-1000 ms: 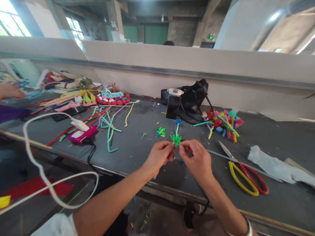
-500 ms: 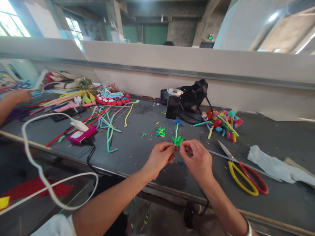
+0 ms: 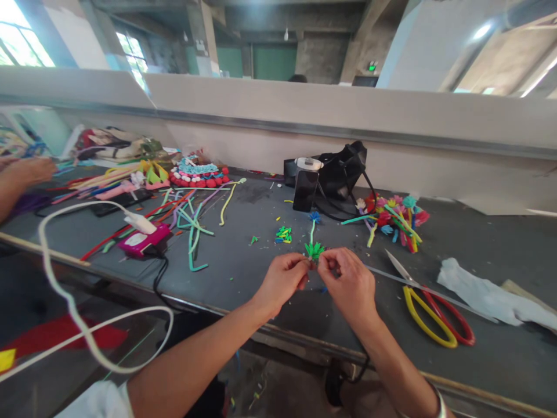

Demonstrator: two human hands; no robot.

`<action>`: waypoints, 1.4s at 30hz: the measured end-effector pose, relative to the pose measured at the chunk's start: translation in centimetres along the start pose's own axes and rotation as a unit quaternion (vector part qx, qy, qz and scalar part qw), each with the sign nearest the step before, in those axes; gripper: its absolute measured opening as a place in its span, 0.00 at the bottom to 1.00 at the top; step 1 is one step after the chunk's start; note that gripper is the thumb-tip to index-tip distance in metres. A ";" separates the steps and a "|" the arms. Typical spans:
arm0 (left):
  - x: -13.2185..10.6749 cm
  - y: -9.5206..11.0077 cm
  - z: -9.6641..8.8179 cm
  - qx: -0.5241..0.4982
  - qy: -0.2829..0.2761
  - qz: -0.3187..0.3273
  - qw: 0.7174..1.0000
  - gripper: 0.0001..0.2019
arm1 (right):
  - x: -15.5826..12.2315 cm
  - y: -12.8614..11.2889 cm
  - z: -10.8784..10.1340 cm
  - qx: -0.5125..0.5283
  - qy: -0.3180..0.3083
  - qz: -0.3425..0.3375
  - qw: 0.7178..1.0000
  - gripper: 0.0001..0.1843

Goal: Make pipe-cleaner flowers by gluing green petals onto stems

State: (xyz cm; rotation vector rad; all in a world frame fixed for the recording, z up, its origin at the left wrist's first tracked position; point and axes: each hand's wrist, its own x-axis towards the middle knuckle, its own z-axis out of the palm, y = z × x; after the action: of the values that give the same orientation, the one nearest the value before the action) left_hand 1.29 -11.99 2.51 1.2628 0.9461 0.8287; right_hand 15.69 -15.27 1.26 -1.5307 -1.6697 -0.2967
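My left hand (image 3: 285, 278) is closed in a pinch, thumb against forefinger, just below a green pipe-cleaner flower (image 3: 314, 251). From the other side, my right hand (image 3: 348, 281) pinches at the base of the same flower, its fingertips almost touching the left ones. The exact grip point is small and partly hidden by the fingers. Beyond the green tuft, a pale green stem (image 3: 312, 231) runs up to a blue tuft (image 3: 315, 217). Short cut green, yellow and blue pieces (image 3: 284, 235) lie in a small pile to the left of it.
Scissors (image 3: 424, 302) with yellow and red handles lie right of my hands, near a white cloth (image 3: 474, 290). Colourful pipe-cleaner flowers (image 3: 394, 217), a phone (image 3: 306, 188) and a black bag (image 3: 348, 168) stand behind. Leftward are a pink power strip (image 3: 145, 239) and a co-worker's hand (image 3: 32, 171).
My hands have barely shifted, both still pinching below the green flower. At the far left, the co-worker's hands have moved slightly.
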 end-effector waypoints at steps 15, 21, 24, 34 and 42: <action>-0.1 0.1 0.0 0.013 -0.001 0.000 1.000 0.10 | -0.1 0.1 0.1 0.003 -0.015 0.019 1.000 0.08; 0.1 -0.1 -0.1 -0.012 -0.003 -0.022 1.000 0.11 | 0.2 -0.2 -0.7 0.049 -0.007 0.055 0.997 0.08; 0.3 0.0 -0.4 -0.067 -0.011 -0.047 0.997 0.10 | 0.4 0.0 -1.4 0.062 0.016 0.074 0.995 0.09; 0.6 0.6 -1.4 -0.212 -0.076 -0.099 0.969 0.07 | 0.1 0.4 -1.6 0.082 0.015 0.071 0.994 0.09; 0.7 0.5 -1.7 -0.210 -0.074 -0.112 0.969 0.09 | -0.1 0.7 -1.3 0.092 0.000 0.076 0.993 0.08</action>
State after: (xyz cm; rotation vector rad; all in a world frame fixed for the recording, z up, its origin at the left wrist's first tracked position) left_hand 0.06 -10.61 2.85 0.8221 0.7286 0.6998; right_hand 16.85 -16.08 1.77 -1.5085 -1.5249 -0.0590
